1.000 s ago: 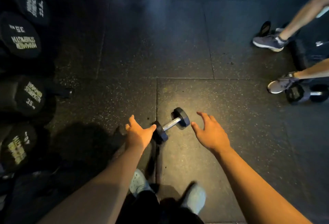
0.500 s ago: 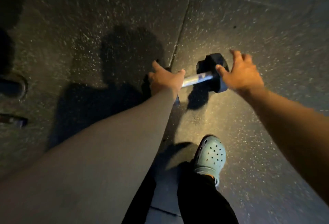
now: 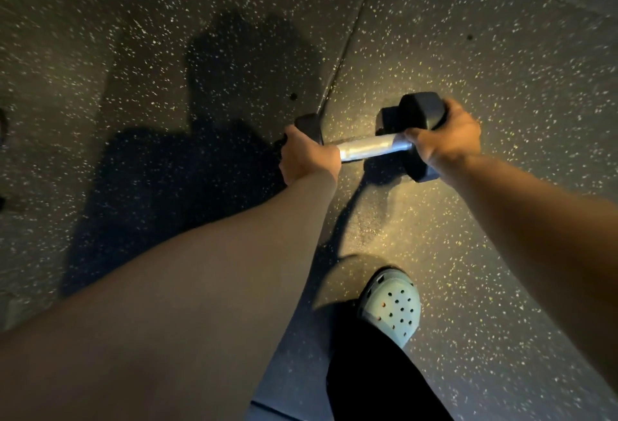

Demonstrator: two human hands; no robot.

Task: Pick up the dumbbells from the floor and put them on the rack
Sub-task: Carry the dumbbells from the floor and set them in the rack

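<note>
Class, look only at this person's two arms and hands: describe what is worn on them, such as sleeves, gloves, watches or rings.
Both forearms are bare as far as the view reaches, with no sleeve showing. The left hand and the right hand wear no gloves. No watch, band or strap shows at either wrist. The light is too dim and the fingers too hidden to rule out rings.

Gym – speckled rubber tile floor (image 3: 501, 69), seams between tiles; black hex-head dumbbell (image 3: 371, 148), metal handle.
</note>
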